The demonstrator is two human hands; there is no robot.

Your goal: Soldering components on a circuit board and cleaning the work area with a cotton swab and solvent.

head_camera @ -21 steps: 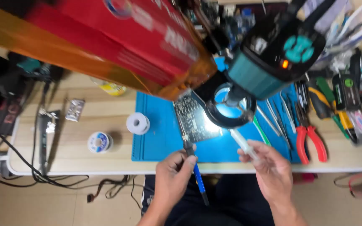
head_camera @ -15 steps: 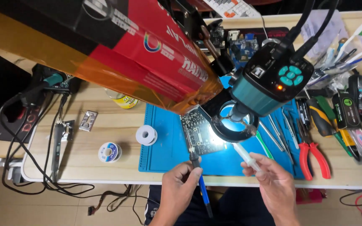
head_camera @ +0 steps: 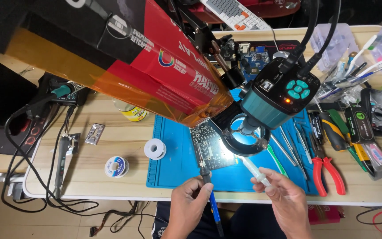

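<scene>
left hand (head_camera: 190,201) closed on soldering iron (head_camera: 206,177), tip aimed at circuit board (head_camera: 208,146) just ahead | right hand (head_camera: 284,199) grips syringe (head_camera: 256,170) angled toward board under microscope camera (head_camera: 279,97)

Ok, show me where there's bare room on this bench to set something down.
Free: the blue mat between the white spool and the circuit board; the wooden top between the two spools. Crowded: the right side, packed with red pliers and screwdrivers.
</scene>
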